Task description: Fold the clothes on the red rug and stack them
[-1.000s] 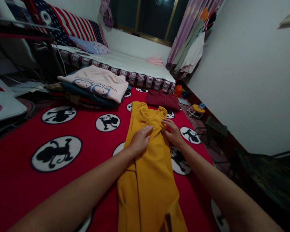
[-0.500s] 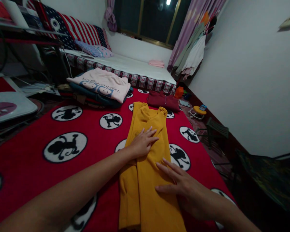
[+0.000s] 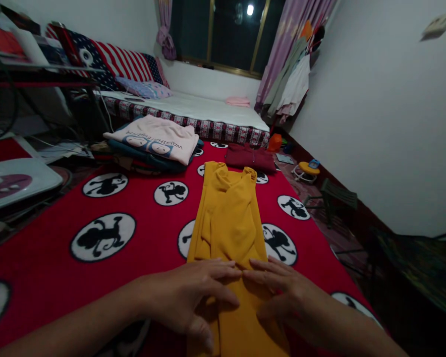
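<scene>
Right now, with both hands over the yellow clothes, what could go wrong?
1. The yellow garment might bunch up if the left hand and right hand push inward; creases show near their fingers.
2. Its layered left edge could slip out of line if tugged.
3. A hard push forward might shove it into the maroon garment, which lies just beyond its far end.
</scene>
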Available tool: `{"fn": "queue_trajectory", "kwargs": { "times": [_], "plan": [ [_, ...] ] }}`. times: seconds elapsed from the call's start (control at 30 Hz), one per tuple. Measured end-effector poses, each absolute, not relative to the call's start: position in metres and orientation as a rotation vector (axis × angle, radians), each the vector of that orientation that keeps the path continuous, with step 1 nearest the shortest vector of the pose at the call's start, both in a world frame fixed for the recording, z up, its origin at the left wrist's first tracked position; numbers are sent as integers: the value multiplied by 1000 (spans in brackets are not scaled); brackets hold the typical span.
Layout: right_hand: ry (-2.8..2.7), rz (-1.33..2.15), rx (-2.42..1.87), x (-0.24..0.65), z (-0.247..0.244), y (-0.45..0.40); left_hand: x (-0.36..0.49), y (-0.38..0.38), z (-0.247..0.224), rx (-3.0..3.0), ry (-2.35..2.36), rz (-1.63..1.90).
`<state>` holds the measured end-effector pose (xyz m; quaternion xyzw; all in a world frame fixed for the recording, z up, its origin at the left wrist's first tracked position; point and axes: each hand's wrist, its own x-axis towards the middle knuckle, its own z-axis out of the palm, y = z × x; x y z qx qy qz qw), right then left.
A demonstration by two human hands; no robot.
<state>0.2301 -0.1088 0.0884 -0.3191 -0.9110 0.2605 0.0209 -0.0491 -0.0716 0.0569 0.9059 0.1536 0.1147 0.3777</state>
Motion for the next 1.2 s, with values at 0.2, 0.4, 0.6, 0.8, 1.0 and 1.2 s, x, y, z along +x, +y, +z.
{"fn": "queue_trajectory", "kwargs": {
  "times": [0.2,0.4,0.6,0.8,1.0,1.2],
  "plan": [
    [-2791,764,-1088,232,69,-99,-44,-65,43,2405,523,344],
    [-2525,961,-985,229,72,-98,-43,-60,48,2344,476,441],
    [-1344,1244,-1358,209,38,-59,-38,-27,28,1336,1051,778],
    [-1223,1211,-1340,204,1,-36,-41,-31,16,1653,1137,786],
    [-1571,1105,-1354,211,10,-51,-48,-51,39,2142,1147,462],
    [-1981,337,-1363,204,19,-28,-31,-30,60,2451,1280,637]
  ]
}}
